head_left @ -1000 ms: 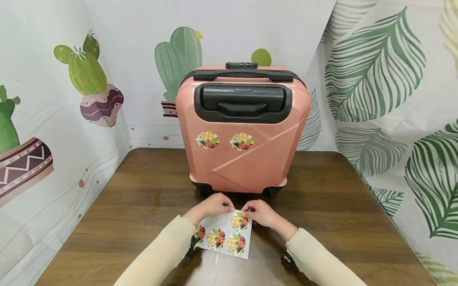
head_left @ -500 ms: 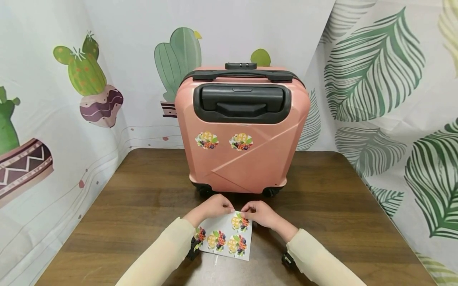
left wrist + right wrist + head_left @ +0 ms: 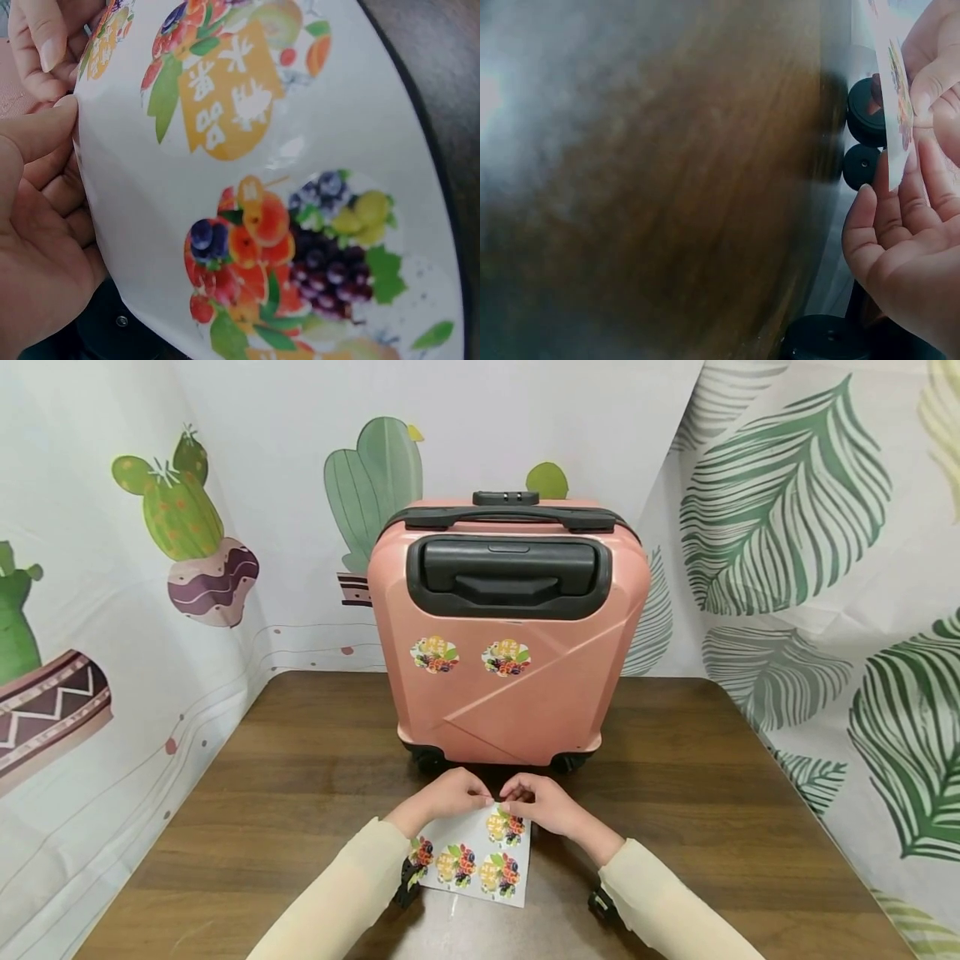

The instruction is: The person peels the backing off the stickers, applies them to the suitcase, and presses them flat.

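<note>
A white sheet of round fruit stickers (image 3: 465, 828) is held up in front of the suitcase, tilted above the table. My left hand (image 3: 450, 792) pinches its top edge between thumb and fingers; the left wrist view shows the left hand (image 3: 45, 247) at the sheet's edge. At the top right corner, by the upper sticker (image 3: 505, 827), my right hand (image 3: 551, 806) has thumb and bent fingers. In the right wrist view, the sheet (image 3: 894, 161) appears edge-on beside the fingers of the right hand (image 3: 922, 255). Part of the left sticker is hidden by my left sleeve.
A pink suitcase (image 3: 510, 702) stands upright on the wooden table (image 3: 315, 793), with two fruit stickers (image 3: 434, 655) side by side on its front. A patterned cloth (image 3: 285, 543) hangs behind. Dark suitcase wheels (image 3: 864, 112) show in the right wrist view.
My right fingers have shifted slightly left toward the left fingertips at the sheet's top edge. The sheet has moved a touch downward and right. My left hand stays nearly still.
</note>
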Demonstrator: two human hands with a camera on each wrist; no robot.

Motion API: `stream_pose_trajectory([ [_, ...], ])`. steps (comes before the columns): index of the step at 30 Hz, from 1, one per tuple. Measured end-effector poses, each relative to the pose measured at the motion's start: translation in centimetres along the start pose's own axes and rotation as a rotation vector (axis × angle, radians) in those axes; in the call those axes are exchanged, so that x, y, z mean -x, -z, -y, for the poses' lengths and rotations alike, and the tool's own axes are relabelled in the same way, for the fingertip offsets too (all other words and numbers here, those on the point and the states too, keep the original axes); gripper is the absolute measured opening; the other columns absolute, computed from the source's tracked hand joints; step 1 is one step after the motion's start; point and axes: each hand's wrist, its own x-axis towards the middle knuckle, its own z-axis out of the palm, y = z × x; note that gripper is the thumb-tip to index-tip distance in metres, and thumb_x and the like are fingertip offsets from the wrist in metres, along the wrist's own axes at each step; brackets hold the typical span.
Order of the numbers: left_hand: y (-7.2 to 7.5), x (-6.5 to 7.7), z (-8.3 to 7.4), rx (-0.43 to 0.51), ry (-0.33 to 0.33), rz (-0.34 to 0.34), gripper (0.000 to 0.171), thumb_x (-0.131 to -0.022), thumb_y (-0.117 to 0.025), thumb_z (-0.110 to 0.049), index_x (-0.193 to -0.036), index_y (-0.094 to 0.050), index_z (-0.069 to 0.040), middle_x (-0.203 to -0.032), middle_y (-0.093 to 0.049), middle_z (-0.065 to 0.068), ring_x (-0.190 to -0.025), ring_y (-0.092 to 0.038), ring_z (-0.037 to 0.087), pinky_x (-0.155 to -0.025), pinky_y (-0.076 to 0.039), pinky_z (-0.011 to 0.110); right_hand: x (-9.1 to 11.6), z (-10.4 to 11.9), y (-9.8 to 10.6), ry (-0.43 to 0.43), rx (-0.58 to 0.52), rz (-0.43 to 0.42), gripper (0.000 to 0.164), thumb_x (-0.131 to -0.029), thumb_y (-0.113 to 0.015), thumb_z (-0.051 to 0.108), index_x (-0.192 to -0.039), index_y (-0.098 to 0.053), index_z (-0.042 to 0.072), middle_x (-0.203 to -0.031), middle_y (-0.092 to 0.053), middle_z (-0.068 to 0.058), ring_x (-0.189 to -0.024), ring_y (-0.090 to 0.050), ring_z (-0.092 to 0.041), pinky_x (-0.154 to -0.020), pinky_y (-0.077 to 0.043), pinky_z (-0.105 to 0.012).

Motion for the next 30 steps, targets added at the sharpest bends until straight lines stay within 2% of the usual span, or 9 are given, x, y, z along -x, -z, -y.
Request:
stream_pose_trajectory([
  [8, 0.01, -0.30, 0.22, 0.030, -0.015, 0.003, 0.019, -0.098, -0.066, -0.014, -0.094, -0.080, -0.002, -0.090, -0.079, 0.009, -0.071, -0.058, 0.006, -0.068, -0.048, 0.022, -0.21, -0.02, -0.07, 0.042, -0.034, 0.037, 0.019, -0.093, -0.073, 0.012, -0.105, -0.067, -0.003, -0.097, -0.069, -0.018, -0.082, -0.057, -0.003, -0.072, -0.050, -0.021],
  [9, -0.06, -0.39, 0.63, 0.029, -0.047, -0.003, 0.021, -0.099, -0.065, -0.018, -0.094, -0.081, -0.005, -0.089, -0.079, 0.005, -0.070, -0.057, 0.004, -0.067, -0.047, 0.021, -0.21, -0.02, -0.08, 0.045, -0.031, 0.040, 0.019, -0.093, -0.073, 0.011, -0.105, -0.067, -0.002, -0.096, -0.069, -0.018, -0.082, -0.057, -0.003, -0.072, -0.050, -0.021],
  [12, -0.02, -0.51, 0.70, 0.046, -0.059, -0.001, 0.023, -0.100, -0.064, -0.019, -0.095, -0.081, -0.004, -0.088, -0.078, 0.005, -0.069, -0.057, 0.003, -0.067, -0.048, 0.022, -0.21, 0.01, -0.07, 0.050, -0.026, 0.041, 0.017, -0.092, -0.074, 0.010, -0.104, -0.068, -0.001, -0.095, -0.069, -0.017, -0.081, -0.056, -0.002, -0.071, -0.049, -0.020],
  [15, 0.04, -0.57, 0.58, 0.058, -0.049, 0.004, 0.024, -0.100, -0.063, -0.019, -0.096, -0.080, -0.003, -0.089, -0.078, 0.007, -0.068, -0.055, 0.002, -0.065, -0.046, 0.019, -0.22, 0.19, 0.00, 0.060, -0.023, 0.040, 0.017, -0.092, -0.074, 0.009, -0.103, -0.068, -0.002, -0.095, -0.069, -0.018, -0.081, -0.055, -0.002, -0.071, -0.049, -0.021],
  [16, 0.16, -0.51, 0.17, 0.070, -0.018, 0.014, 0.022, -0.099, -0.064, -0.015, -0.097, -0.079, 0.000, -0.090, -0.078, 0.011, -0.068, -0.055, 0.003, -0.066, -0.046, 0.019, -0.24, 0.25, 0.02, 0.057, -0.022, 0.037, 0.016, -0.092, -0.074, 0.009, -0.103, -0.068, -0.001, -0.094, -0.069, -0.017, -0.080, -0.055, -0.002, -0.071, -0.049, -0.021],
  [18, 0.24, -0.49, 0.05, 0.081, -0.007, 0.024, 0.023, -0.100, -0.062, -0.015, -0.099, -0.079, 0.001, -0.091, -0.078, 0.013, -0.068, -0.052, 0.002, -0.065, -0.044, 0.018, -0.27, 0.34, 0.06, 0.048, -0.021, 0.035, 0.015, -0.091, -0.074, 0.007, -0.102, -0.069, -0.001, -0.094, -0.068, -0.016, -0.078, -0.055, -0.002, -0.069, -0.049, -0.020],
  [24, 0.60, -0.35, -0.12, 0.135, 0.021, 0.074, 0.025, -0.100, -0.060, -0.015, -0.101, -0.078, 0.003, -0.092, -0.076, 0.012, -0.070, -0.049, 0.004, -0.067, -0.040, 0.017, -0.42, 0.30, 0.02, 0.028, -0.028, 0.040, 0.012, -0.091, -0.073, 0.004, -0.102, -0.070, 0.000, -0.091, -0.068, -0.014, -0.071, -0.057, -0.004, -0.065, -0.050, -0.020],
  [30, 0.62, -0.23, -0.11, 0.130, 0.053, 0.099, 0.026, -0.100, -0.059, -0.015, -0.103, -0.078, 0.002, -0.097, -0.076, 0.011, -0.075, -0.050, 0.005, -0.070, -0.041, 0.017, -0.48, 0.53, -0.04, 0.016, 0.004, 0.046, 0.015, -0.092, -0.068, 0.000, -0.106, -0.075, 0.000, -0.091, -0.071, -0.015, -0.070, -0.056, -0.003, -0.064, -0.049, -0.018],
])
